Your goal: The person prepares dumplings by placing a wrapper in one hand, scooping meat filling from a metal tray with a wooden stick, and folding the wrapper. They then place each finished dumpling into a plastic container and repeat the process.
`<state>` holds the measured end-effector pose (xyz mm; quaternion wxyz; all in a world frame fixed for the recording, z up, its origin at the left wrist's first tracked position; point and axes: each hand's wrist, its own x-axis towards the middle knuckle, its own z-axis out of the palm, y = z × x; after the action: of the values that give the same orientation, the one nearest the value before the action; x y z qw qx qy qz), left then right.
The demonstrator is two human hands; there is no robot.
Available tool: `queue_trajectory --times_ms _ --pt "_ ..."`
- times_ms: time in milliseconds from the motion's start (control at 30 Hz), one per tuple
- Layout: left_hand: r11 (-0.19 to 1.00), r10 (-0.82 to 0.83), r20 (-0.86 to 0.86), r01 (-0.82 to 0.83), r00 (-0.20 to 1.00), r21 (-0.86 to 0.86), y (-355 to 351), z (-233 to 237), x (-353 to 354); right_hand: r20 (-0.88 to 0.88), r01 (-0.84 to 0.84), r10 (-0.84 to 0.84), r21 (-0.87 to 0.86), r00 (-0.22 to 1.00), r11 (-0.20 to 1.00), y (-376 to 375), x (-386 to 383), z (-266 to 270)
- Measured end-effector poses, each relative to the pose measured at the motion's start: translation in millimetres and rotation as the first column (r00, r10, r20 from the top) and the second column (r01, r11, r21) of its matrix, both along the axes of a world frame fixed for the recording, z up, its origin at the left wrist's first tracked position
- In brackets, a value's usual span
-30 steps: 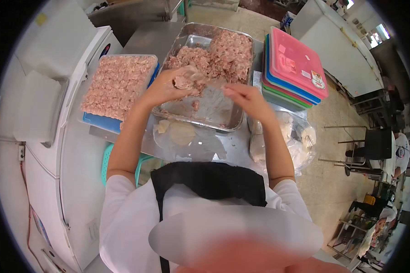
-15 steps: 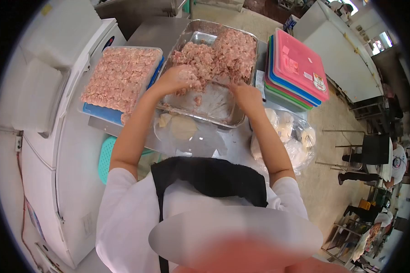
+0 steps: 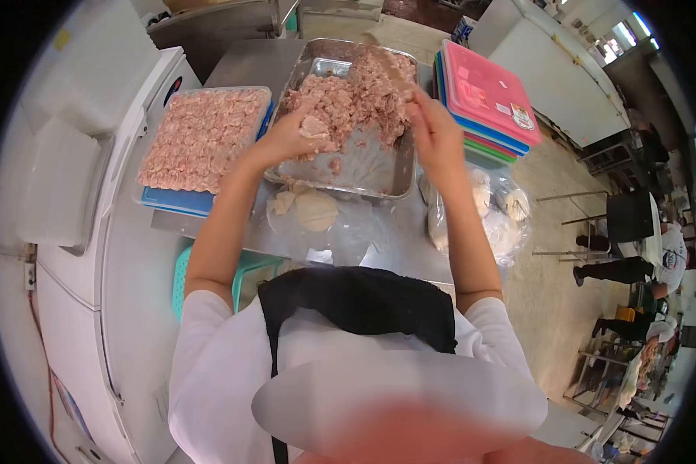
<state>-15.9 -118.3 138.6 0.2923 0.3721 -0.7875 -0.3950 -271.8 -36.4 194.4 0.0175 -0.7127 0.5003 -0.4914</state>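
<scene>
My left hand [image 3: 284, 141] is closed around a pale dough wrapper with meat [image 3: 315, 127], over the near left part of a deep metal tray [image 3: 398, 183]. My right hand [image 3: 438, 135] grips a long, flat meat-smeared spatula [image 3: 394, 71], its far end raised over the tray's back edge. Ground meat [image 3: 329, 97] is heaped in the tray's far half. A smaller metal pan [image 3: 331, 67] shows behind the heap. Round dough wrappers [image 3: 317, 213] lie on clear plastic in front of the tray.
To the left, a tray of meat dumplings in rows [image 3: 201, 139] rests on a blue lid [image 3: 178, 199]. Stacked coloured lids [image 3: 487, 85] and bagged white dough rounds [image 3: 487, 205] stand on the right. A white freezer [image 3: 131, 294] and green stool [image 3: 182, 282] are nearby; people work far right.
My right hand has risen and swung the spatula from lying low across the tray to pointing up and away over the meat. My left hand has shifted slightly left, still holding its wrapper.
</scene>
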Motion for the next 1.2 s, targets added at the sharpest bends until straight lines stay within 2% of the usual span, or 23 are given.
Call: queue_trajectory --times_ms 67,100,133,200,233,267,300,333,367,433,467,533,567,700,767,800,833,867,967,1067,1100,1167,1200 --pt "0.955 -0.060 -0.137 0.097 0.989 0.280 2 0 -3 -0.081 -0.015 0.008 -0.084 0.997 0.996 -7 21 -32" --pt "0.893 -0.087 -0.226 0.177 0.970 0.415 0 -3 -3 -0.188 -0.047 0.045 -0.005 0.981 0.999 -13 28 -53" --pt "0.804 -0.102 -0.313 0.263 0.944 0.533 0 -4 -2 -0.374 0.049 0.022 0.179 0.927 0.983 -19 18 -83" --pt "0.819 -0.195 -0.231 0.288 0.953 0.496 9 7 7 -0.685 0.314 0.094 0.446 0.722 0.838 -28 -11 -128" --pt "0.829 -0.235 -0.188 0.298 0.954 0.474 11 12 14 -0.626 0.327 0.029 0.445 0.779 0.833 -23 -9 -118" --pt "0.953 -0.261 -0.040 0.264 0.964 0.151 10 7 20 -0.564 0.341 -0.034 0.448 0.825 0.826 -12 -10 -109" --pt "0.950 -0.232 0.102 0.248 0.967 -0.192 9 -6 27 -0.498 0.354 -0.095 0.457 0.862 0.816 2 -3 -95" --pt "0.826 -0.154 0.224 0.250 0.962 -0.506 13 -15 34 -0.419 0.288 -0.102 0.410 0.902 0.865 15 11 -78" --pt "0.906 -0.203 0.266 0.284 0.942 -0.314 19 -5 41 -0.338 0.224 -0.100 0.349 0.936 0.910 25 30 -56" --pt "0.949 -0.148 0.414 0.247 0.898 -0.195 22 -4 51 -0.248 0.092 -0.041 0.197 0.968 0.976 33 62 -45" --pt "0.965 -0.128 0.486 0.221 0.865 -0.140 23 -2 56 -0.329 0.138 -0.060 0.219 0.942 0.966 32 72 -49" --pt "0.983 -0.128 0.413 0.171 0.902 -0.069 37 23 71 -0.481 0.241 -0.092 0.257 0.872 0.936 26 85 -68" --pt "0.989 -0.127 0.377 0.148 0.917 -0.028 44 31 79 -0.640 0.337 -0.073 0.301 0.765 0.892 15 68 -84" --pt "0.965 -0.135 0.073 0.148 0.988 -0.217 47 20 125 -0.416 0.348 -0.224 0.253 0.881 0.903 41 84 -48" --pt "0.950 -0.152 -0.067 0.127 0.986 -0.284 50 17 141 -0.136 0.082 -0.035 0.366 0.990 0.927 60 116 -21" --pt "0.967 -0.163 -0.031 0.154 0.986 -0.205 53 20 148 0.018 -0.061 0.059 0.389 0.998 0.919 68 131 -15" --pt "0.976 -0.177 0.004 0.176 0.984 -0.126 56 26 155 0.049 -0.175 0.171 0.436 0.984 0.883 74 146 -14" --pt "0.980 -0.193 0.038 0.195 0.980 -0.046 59 28 162 0.024 -0.216 0.224 0.393 0.974 0.894 77 165 -19" --pt "0.926 -0.375 -0.020 0.373 0.927 -0.065 53 20 186 -0.040 -0.317 0.345 0.301 0.938 0.899 81 204 -38" --pt "0.951 -0.299 0.035 0.301 0.954 -0.074 60 14 203 -0.287 -0.130 0.249 0.377 0.925 0.917 86 197 -12" --pt "0.958 -0.271 -0.012 0.269 0.962 -0.103 61 11 207 -0.348 -0.028 0.174 0.385 0.921 0.922 93 203 3" --pt "0.967 -0.216 -0.111 0.197 0.970 -0.159 60 6 213 -0.341 -0.044 0.136 0.264 0.930 0.964 106 223 10" --pt "0.966 -0.222 -0.083 0.207 0.972 -0.158 61 7 215 -0.335 -0.050 0.117 0.202 0.935 0.978 110 232 10"
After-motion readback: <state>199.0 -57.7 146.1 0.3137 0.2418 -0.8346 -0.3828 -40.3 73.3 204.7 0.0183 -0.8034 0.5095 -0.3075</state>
